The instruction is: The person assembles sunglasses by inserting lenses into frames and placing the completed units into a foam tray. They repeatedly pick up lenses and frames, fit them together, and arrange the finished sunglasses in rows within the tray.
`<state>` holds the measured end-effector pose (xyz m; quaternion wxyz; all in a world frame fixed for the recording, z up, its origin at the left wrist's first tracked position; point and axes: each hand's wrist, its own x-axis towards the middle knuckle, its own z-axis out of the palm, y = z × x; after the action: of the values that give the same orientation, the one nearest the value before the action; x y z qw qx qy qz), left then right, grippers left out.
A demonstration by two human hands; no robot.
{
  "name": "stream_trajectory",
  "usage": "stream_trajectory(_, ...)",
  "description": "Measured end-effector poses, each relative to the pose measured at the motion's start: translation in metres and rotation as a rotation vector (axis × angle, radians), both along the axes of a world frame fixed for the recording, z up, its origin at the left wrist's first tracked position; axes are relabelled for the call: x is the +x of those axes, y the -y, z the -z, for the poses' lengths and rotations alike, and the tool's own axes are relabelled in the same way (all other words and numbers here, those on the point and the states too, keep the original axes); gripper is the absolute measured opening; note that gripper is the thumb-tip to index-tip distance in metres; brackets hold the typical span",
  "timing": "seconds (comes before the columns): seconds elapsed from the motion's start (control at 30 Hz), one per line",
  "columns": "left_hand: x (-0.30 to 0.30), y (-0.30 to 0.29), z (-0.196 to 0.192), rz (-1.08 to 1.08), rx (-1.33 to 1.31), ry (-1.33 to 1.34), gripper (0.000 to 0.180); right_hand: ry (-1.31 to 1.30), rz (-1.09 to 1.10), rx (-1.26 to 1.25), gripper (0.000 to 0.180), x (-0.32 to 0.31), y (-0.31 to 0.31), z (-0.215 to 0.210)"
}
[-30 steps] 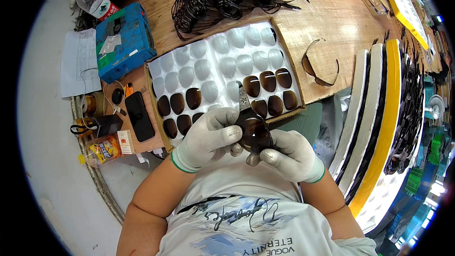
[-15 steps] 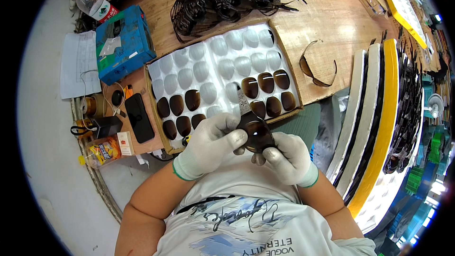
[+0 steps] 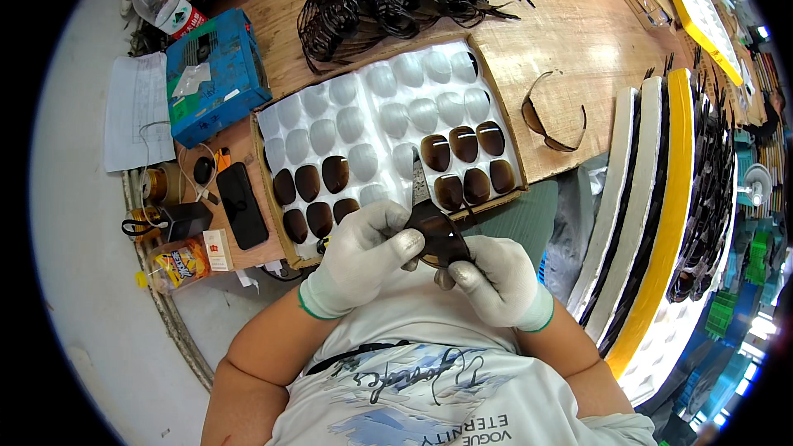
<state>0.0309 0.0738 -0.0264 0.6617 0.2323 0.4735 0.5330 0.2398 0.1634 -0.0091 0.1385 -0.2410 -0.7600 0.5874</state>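
Both of my hands wear white work gloves and meet in front of my chest on a pair of sunglasses [image 3: 442, 239]. Its dark brown lens tilts up toward me. My left hand [image 3: 368, 252] pinches one end between thumb and fingers, while the thumb and fingers of my right hand [image 3: 500, 281] press the other end. A narrow strip with a speckled part, apparently a temple, points away from the frame over the lens tray [image 3: 380, 167]. Behind my hands, that tray holds rows of brown lenses [image 3: 464, 144] and pale, film-like lenses [image 3: 395, 120]. Gloved fingers hide part of the sunglasses.
A heap of dark frames [image 3: 396, 0] lies behind the tray, and another pair of sunglasses [image 3: 545, 128] lies to its right. Stacked white and yellow trays [image 3: 669, 198] stand at right. On the left are a blue box [image 3: 216, 74], a phone [image 3: 245, 206] and a bottle [image 3: 165, 8].
The sunglasses have tipped and turned slightly in my hands, so the lens looks flatter. My right hand has shifted slightly down; my left stays nearly in place.
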Motion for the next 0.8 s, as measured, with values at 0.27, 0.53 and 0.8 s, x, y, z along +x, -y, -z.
stream_trajectory(0.27, 0.005, -0.005, -0.012, -0.016, -0.036, -0.151, 0.014, 0.028, -0.012, 0.177, 0.015, 0.000, 0.003, -0.001)
stream_trajectory(0.53, 0.010, -0.009, -0.031, 0.025, -0.037, -0.641, 0.018, 0.034, 0.072, 0.227, 0.021, -0.010, 0.004, 0.011)
stream_trajectory(0.8, 0.005, -0.005, -0.036, 0.069, 0.105, -0.472, 0.028, 0.016, 0.239, -0.117, 0.014, -0.011, 0.008, -0.007)
